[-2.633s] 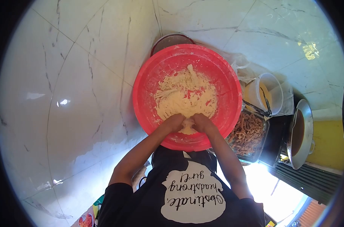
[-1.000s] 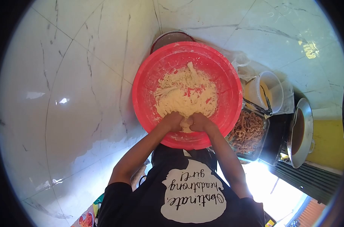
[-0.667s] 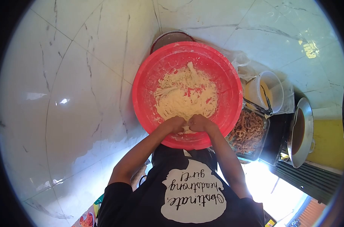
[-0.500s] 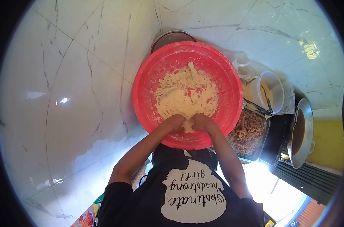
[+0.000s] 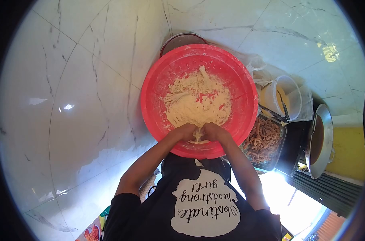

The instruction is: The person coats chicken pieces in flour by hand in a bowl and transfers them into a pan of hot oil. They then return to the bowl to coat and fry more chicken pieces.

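A large red basin (image 5: 151,108) sits in front of my body, dusted with flour on its inner wall. Pale flour (image 5: 198,110) is heaped in it, with coated lumps and a coated piece (image 5: 203,73) sticking up at the far side. My left hand (image 5: 186,132) and my right hand (image 5: 213,131) are close together at the near side of the basin, fingers curled inward. Between them is a pale flour-coated piece (image 5: 198,135), which both hands grip. Its exact kind is hard to make out, and the fingertips are partly hidden.
Right of the basin stands a tray of brown fried pieces (image 5: 263,141). Beyond it are a clear plastic tub (image 5: 290,96) with black tongs (image 5: 283,105) and a wide metal pan (image 5: 328,140) holding brown liquid. Marbled tile walls (image 5: 90,80) rise at left and behind.
My hands have shifted slightly at the near side of the basin, and the pale piece between them has changed shape or angle. The basin and surrounding things stay put.
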`<state>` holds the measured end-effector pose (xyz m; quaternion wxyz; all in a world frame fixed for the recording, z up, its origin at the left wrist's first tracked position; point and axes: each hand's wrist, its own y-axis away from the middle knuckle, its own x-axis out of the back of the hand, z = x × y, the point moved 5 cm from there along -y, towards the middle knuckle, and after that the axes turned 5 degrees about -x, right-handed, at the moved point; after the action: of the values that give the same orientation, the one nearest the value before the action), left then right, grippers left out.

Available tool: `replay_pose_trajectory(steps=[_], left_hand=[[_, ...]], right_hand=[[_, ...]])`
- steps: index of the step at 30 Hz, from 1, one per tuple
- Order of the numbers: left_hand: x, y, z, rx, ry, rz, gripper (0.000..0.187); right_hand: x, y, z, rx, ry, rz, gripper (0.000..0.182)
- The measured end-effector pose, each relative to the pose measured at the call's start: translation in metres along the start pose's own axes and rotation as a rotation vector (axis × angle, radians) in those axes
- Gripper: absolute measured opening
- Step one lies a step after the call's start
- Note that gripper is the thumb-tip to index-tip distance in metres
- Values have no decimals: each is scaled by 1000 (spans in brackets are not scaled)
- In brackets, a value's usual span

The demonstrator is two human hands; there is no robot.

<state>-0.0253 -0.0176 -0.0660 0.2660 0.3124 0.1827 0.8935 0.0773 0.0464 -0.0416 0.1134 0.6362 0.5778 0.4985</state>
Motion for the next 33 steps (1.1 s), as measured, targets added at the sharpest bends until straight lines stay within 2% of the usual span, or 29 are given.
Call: replay_pose_trajectory(steps=[4,8,10,14,17,20,22,25,26,28,29,31,32,33], left_hand=[[5,1,-3,-3,32,111,39],[18,6,-3,48,81,83,34],[31,13,3,69,27,128,30],[34,14,5,93,89,160,27],[32,11,2,68,182,241,24],[32,12,2,81,148,320,29],[42,14,2,-5,-109,629,37],[43,8,-2,-8,-178,658,41],[43,7,-2,-7,-179,661,41],[32,-2,-6,23,-190,487,37],[29,-4,-7,23,-189,486,37],[16,-9,-1,-28,-306,312,30],[15,-9,1,-30,-309,310,30],[13,-6,5,7,-156,233,29]], right_hand=[[4,1,1,54,-14,120,34],[6,-5,9,46,-39,102,34],[8,-1,12,33,-40,189,30],[14,3,7,41,-6,180,32],[10,1,12,24,-60,136,34],[19,7,7,-82,30,222,31],[26,11,0,-110,209,220,39],[27,3,5,-57,102,343,48],[25,1,8,-54,103,344,48],[21,3,7,-32,189,377,55],[17,4,7,-33,188,377,55],[2,1,7,-4,304,315,56],[-1,0,9,-6,302,317,56],[-10,-3,10,9,303,227,53]])
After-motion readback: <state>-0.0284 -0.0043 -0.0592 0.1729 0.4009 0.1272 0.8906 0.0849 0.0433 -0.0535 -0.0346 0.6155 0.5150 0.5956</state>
